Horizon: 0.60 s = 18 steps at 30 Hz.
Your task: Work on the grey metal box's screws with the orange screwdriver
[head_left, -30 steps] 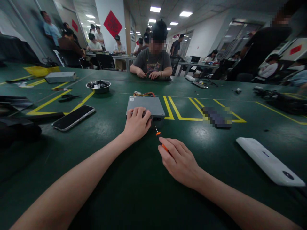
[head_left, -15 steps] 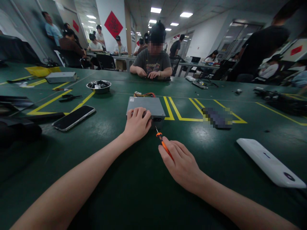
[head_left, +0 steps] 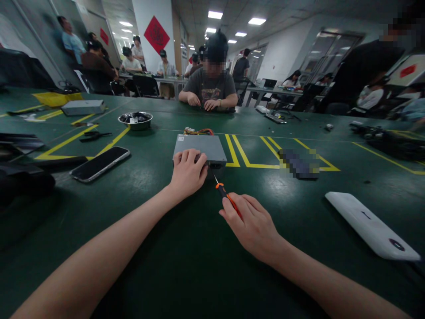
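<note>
A grey metal computer power supply (head_left: 202, 145) lies on the green table, its bundle of coloured wires (head_left: 198, 131) at the far side. My left hand (head_left: 188, 172) grips its near left part, fingers bent over the top and thumb at the near face. A black socket (head_left: 216, 165) shows on that face, right of the hand. My right hand (head_left: 250, 221) is closed round the orange and black handle of a screwdriver (head_left: 221, 189). The screwdriver's thin shaft points up and left at the near face; whether its tip touches the case I cannot tell.
To the left lie a phone (head_left: 100, 164) and, farther back, a metal bowl (head_left: 135, 126) of small dark parts. A white oblong device (head_left: 372, 225) lies at the right, near a blurred-out dark object (head_left: 299, 164). Across the table sits a person (head_left: 210, 86).
My right hand has turned a little round the screwdriver handle, and the fingers sit differently on it. My left hand stays on the power supply. The whole view has shifted slightly.
</note>
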Motion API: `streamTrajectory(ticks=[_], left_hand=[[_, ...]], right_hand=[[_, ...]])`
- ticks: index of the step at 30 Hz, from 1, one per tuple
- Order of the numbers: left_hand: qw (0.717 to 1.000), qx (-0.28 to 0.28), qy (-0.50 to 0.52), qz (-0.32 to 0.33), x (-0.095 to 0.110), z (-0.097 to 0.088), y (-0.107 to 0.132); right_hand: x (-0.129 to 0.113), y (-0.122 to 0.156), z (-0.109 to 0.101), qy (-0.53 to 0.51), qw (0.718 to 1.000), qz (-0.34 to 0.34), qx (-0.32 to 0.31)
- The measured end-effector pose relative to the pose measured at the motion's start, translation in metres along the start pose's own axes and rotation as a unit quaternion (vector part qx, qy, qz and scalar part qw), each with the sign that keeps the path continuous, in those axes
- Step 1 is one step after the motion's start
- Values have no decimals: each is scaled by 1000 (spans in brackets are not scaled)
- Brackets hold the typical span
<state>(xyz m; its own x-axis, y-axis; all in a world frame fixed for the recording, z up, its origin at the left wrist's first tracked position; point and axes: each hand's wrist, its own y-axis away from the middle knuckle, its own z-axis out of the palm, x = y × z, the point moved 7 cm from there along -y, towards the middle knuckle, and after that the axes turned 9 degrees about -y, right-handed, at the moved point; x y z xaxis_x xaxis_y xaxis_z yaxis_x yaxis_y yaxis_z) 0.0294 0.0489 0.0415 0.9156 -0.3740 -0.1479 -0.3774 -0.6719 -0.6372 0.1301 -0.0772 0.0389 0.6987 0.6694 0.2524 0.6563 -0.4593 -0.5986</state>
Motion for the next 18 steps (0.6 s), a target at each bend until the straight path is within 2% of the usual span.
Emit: streamTrajectory(ticks=[3, 10, 18], left_hand=[[1000, 1, 3, 1, -1, 1, 0], [1000, 8, 4, 1, -2, 2, 0], [1000, 4, 12, 3, -2, 3, 0]], right_hand=[[7, 3, -5, -14, 1000, 5, -1], [28, 5, -27, 5, 998, 34, 47], [31, 8, -25, 23, 998, 41, 32]])
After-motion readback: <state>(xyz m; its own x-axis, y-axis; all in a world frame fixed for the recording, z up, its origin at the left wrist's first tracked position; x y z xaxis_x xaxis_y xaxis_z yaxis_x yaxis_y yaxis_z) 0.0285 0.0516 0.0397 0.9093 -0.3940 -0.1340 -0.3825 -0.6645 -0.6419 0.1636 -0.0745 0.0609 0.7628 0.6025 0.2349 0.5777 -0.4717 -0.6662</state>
